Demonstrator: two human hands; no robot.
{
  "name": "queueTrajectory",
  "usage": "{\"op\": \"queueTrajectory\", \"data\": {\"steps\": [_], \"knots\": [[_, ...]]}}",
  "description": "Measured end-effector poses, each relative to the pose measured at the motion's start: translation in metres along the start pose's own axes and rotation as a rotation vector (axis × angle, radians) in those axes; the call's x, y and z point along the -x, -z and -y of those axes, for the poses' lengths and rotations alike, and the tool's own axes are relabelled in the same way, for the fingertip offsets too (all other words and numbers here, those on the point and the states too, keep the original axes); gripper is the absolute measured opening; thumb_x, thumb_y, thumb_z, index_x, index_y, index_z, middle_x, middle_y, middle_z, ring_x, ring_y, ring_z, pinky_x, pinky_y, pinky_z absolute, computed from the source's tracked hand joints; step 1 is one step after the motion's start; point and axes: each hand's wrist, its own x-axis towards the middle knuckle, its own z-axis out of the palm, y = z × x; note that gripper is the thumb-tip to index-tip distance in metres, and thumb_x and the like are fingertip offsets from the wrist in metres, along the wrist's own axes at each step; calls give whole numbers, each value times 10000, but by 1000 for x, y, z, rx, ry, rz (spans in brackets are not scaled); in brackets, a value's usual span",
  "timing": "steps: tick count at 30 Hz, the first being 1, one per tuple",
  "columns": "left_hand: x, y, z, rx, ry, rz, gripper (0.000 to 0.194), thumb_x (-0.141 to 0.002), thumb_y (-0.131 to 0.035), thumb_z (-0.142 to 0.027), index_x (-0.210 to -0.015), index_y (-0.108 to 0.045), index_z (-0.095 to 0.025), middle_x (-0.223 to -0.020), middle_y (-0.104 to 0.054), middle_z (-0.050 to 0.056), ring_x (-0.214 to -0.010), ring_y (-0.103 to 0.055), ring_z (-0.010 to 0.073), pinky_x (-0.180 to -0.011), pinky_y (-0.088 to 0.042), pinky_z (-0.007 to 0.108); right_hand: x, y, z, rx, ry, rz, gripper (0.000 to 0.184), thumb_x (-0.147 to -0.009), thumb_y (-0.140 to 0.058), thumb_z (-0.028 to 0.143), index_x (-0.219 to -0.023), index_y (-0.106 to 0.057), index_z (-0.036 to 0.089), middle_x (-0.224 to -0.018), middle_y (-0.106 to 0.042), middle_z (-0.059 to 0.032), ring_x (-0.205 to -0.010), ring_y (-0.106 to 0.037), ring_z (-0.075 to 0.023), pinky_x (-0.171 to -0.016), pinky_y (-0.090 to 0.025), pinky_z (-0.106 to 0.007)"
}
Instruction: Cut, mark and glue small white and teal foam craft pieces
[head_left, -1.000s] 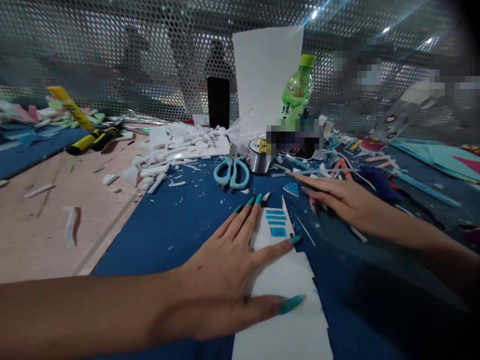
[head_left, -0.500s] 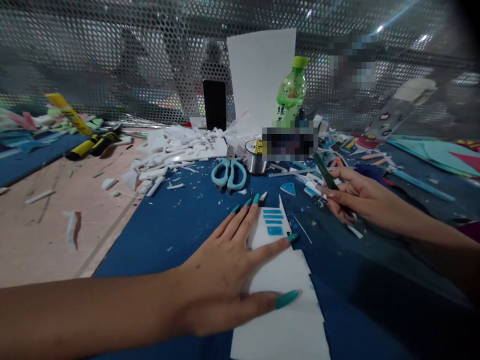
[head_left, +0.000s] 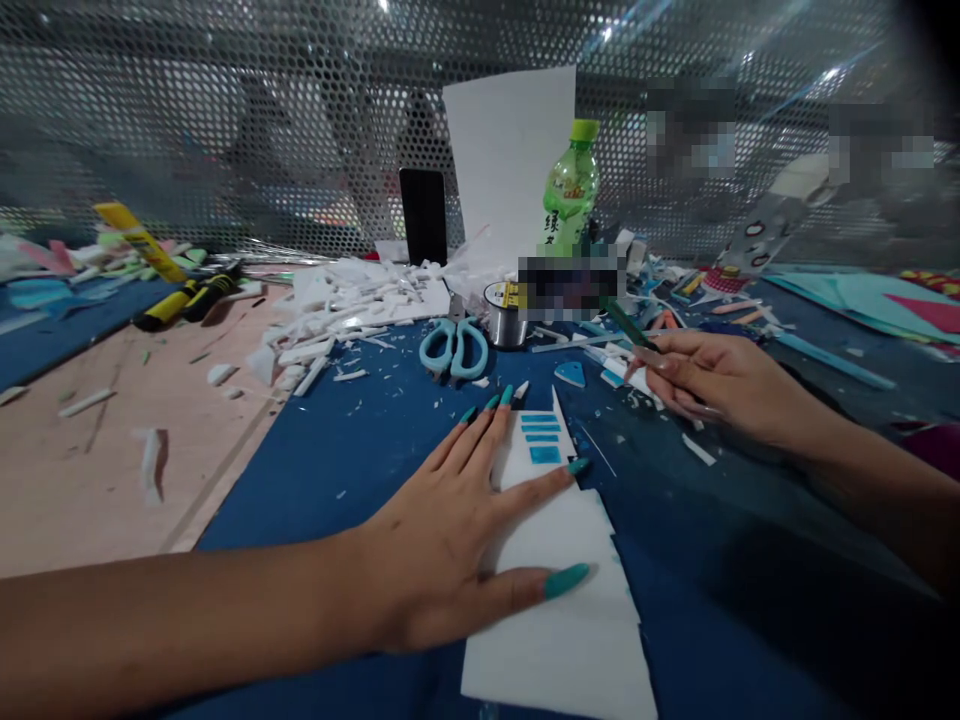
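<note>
My left hand lies flat with fingers spread, pressing on a white foam sheet with a stepped right edge. Near the sheet's far end are several small blue strips and a blue rectangle. To the right, raised off the table, my right hand is closed around a slim dark green tool, which looks like a craft knife; its lower end is hidden by the fingers. Just beyond my left fingertips sit light blue-handled scissors and a spool of clear line.
White foam scraps are heaped at the back. A phone, a white sheet and a green drink bottle stand before the perforated metal screen. Yellow-black tools lie left, coloured sheets right.
My right hand has shifted slightly left and up, and the green tool has tilted further over to the left. My left hand stays flat on the foam sheet. The view has moved slightly.
</note>
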Motion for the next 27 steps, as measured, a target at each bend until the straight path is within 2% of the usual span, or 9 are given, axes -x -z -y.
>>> {"op": "queueTrajectory", "data": {"steps": [5,11,14,18,21,24,27], "knots": [[0,0,0,-1,1,-7,632,-811,-385,-650,-1376,-226,-417,-1514,27,18,-1354,-20,392,-1052,-162,591,2,0,0,11,-33,-34,299,-892,-430,416,-722,-465,173,-497,-446,53,-375,-307,-39,-381,-168,-220],[0,0,0,13,2,-7,629,-814,-341,-673,-1377,-221,-419,-1515,2,15,-1353,-19,396,-1050,-150,601,4,-2,1,108,-17,-33,305,-872,-451,457,-733,-458,186,-523,-489,50,-394,-367,-44,-390,-236,-192],[0,0,0,14,-7,-23,625,-823,-348,-659,-1380,-233,-401,-1515,24,6,-1353,-19,395,-1061,-129,589,4,-3,2,274,-12,-10,318,-880,-426,457,-721,-467,185,-522,-515,33,-394,-410,-56,-409,-297,-197],[1,1,-1,14,-14,-20,625,-828,-324,-666,-1383,-217,-401,-1512,45,-5,-1354,-15,394,-1057,-139,590,4,-8,-2,449,-83,64,334,-907,-348,440,-715,-452,186,-557,-582,-5,-381,-490,-90,-425,-379,-229],[1,3,-3,11,3,-8,614,-829,-309,-672,-1378,-215,-416,-1513,18,2,-1355,-26,391,-1050,-163,592,6,-13,-5,668,-34,107,342,-925,-299,413,-735,-475,190,-608,-614,-23,-486,-559,-129,-515,-414,-261],[2,4,-3,4,16,-3,606,-826,-313,-673,-1373,-212,-434,-1513,0,13,-1354,-46,392,-1035,-194,600,9,-20,-6,941,72,64,341,-930,-298,368,-737,-512,186,-724,-639,-65,-668,-598,-186,-637,-420,-311],[2,3,-2,8,1,-18,611,-827,-307,-674,-1376,-220,-423,-1513,19,1,-1354,-41,394,-1046,-174,594,11,-28,-5,1054,122,-7,327,-932,-294,304,-795,-556,163,-834,-655,-100,-780,-606,-221,-701,-422,-339]]}}
